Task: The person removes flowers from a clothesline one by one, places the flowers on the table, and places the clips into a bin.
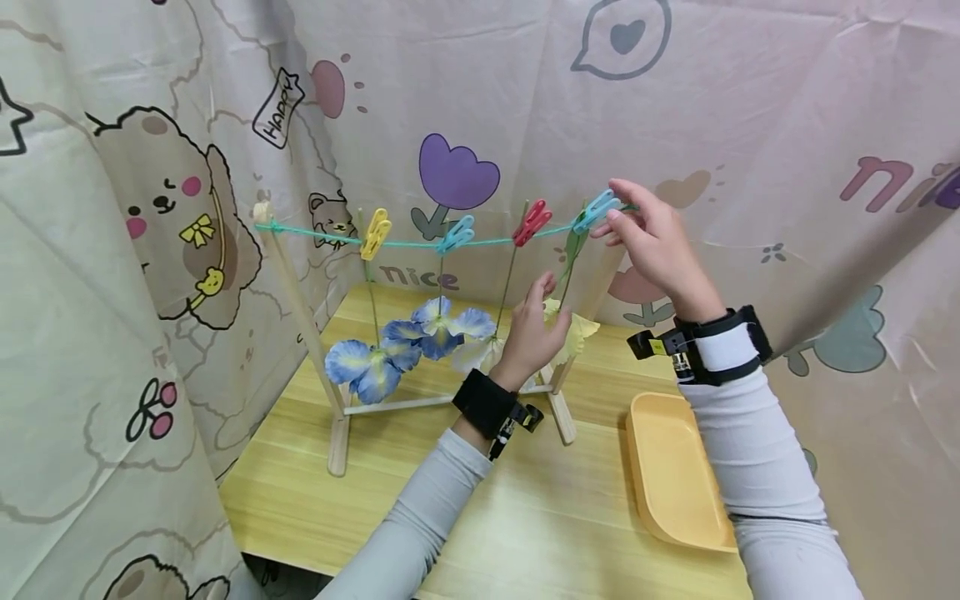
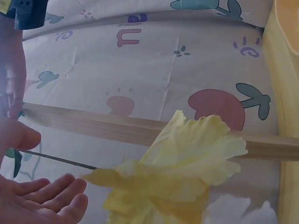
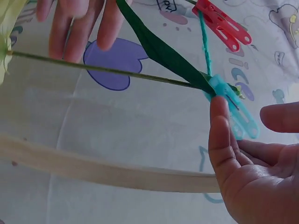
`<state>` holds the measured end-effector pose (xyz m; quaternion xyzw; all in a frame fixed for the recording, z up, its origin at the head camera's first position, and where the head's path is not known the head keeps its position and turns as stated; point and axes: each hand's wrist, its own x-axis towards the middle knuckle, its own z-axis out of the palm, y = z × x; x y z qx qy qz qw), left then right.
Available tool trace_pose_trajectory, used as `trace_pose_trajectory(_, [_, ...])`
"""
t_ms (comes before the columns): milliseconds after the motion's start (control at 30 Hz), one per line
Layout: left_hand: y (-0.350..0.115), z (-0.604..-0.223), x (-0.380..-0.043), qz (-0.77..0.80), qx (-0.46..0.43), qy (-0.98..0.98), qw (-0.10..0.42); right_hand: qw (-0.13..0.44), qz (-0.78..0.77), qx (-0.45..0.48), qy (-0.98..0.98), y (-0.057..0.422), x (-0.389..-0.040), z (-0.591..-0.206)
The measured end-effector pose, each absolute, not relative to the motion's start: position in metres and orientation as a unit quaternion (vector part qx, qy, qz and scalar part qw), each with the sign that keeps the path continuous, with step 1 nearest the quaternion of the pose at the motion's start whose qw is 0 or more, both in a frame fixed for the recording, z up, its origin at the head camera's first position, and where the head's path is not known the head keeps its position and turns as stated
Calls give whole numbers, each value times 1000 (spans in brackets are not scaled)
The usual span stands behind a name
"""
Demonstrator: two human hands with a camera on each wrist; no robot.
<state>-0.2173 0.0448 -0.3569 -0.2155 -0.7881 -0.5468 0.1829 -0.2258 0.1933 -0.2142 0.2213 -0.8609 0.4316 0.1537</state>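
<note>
Right-hand grip (image 1: 662, 246) relaxed, a fingertip at the light-blue plastic clothespin (image 1: 597, 211), left-hand grip (image 1: 531, 332) loose about the thin green stem (image 3: 140, 74) of the pale-yellow artificial flower (image 1: 580, 329), hung near the yellowish wood-grain worktop's (image 1: 517, 508) far edge; likely light, petals delicate, best taken by the stem; cartoon-printed fabric curtain (image 1: 525, 83) behind.

Smooth plastic clothespins (image 1: 597, 211), glossy wood-grain tabletop (image 1: 555, 508)

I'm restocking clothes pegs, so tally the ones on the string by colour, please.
Yellow peg: 1
Blue pegs: 2
Red peg: 1
Total: 4
</note>
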Motion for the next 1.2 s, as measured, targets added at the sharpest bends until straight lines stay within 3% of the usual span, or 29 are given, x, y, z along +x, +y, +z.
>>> trace_pose_trajectory(233, [54, -363, -221, -546, -225, -787, 179, 114, 523, 235, -811, 193, -230, -218])
trace_pose_trajectory(500, [58, -371, -215, -523, -262, -790, 184, 108, 607, 251, -746, 194, -231, -224])
trace_pose_trajectory(667, [59, -371, -212, -492, -277, -800, 203, 133, 592, 245, -756, 192, -232, -224])
trace_pose_trajectory(1200, [56, -364, -203, -510, -285, -789, 189, 273, 511, 208, -788, 181, -230, -229])
